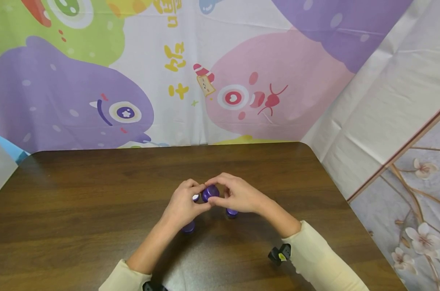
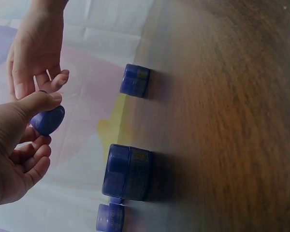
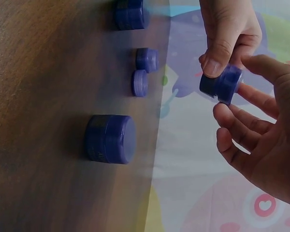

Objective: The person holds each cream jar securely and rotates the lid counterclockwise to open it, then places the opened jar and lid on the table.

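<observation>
Over the table, a small purple-blue jar (image 1: 210, 193) is held up between both hands. My left hand (image 1: 183, 204) grips the jar's dark body, its thumb pressed on the side in the right wrist view. Thumb and fingers of my right hand (image 1: 239, 193) pinch around the lid (image 3: 230, 83), which sits slightly askew with a narrow gap at the body's rim. In the left wrist view, the jar (image 2: 48, 120) shows end-on beneath my left thumb, and the right hand's fingers lie just behind it.
On the wooden table (image 1: 96, 194) stand a large purple jar (image 3: 110, 139), another jar (image 3: 130, 13) and a smaller one (image 3: 146, 59). A loose flat lid (image 3: 140, 83) sits beside the smaller jar. A printed cloth (image 1: 190, 121) hangs behind the table's far edge.
</observation>
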### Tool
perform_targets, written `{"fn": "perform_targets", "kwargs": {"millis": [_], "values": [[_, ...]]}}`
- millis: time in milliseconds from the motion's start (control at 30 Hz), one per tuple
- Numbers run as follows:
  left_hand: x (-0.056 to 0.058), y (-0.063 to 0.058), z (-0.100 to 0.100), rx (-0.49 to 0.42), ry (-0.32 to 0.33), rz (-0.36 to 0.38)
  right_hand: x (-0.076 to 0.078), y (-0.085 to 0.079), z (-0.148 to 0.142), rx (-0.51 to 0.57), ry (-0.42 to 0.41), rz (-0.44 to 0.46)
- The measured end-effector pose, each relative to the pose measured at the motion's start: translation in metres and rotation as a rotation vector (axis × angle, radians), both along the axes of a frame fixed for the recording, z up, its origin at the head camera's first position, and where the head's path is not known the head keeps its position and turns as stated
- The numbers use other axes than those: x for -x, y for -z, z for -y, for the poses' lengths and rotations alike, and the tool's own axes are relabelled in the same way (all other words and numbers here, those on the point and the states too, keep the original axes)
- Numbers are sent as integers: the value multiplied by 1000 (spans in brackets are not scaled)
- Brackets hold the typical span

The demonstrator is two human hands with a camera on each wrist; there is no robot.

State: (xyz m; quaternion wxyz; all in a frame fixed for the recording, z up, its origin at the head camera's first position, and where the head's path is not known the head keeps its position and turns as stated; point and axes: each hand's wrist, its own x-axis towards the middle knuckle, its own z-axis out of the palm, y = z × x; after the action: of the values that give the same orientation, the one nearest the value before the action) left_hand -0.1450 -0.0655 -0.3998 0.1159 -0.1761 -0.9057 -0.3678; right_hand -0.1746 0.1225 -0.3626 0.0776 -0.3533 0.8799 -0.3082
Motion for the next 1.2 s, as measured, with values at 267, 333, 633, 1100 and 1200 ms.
{"fn": "perform_targets", "kwargs": {"millis": [267, 333, 633, 1100, 1200], "values": [[1, 2, 0, -2, 9, -45, 1, 0, -1, 1, -7, 8], [1, 2, 0, -1, 6, -43, 1, 0, -1, 4, -20, 2], [0, 1, 0, 1, 4, -32, 1, 0, -1, 12, 15, 2], [0, 1, 0, 5, 6, -17, 1, 0, -3, 21, -37, -5], [0, 1, 0, -1, 11, -19, 1, 0, -2, 23, -19, -8]]}}
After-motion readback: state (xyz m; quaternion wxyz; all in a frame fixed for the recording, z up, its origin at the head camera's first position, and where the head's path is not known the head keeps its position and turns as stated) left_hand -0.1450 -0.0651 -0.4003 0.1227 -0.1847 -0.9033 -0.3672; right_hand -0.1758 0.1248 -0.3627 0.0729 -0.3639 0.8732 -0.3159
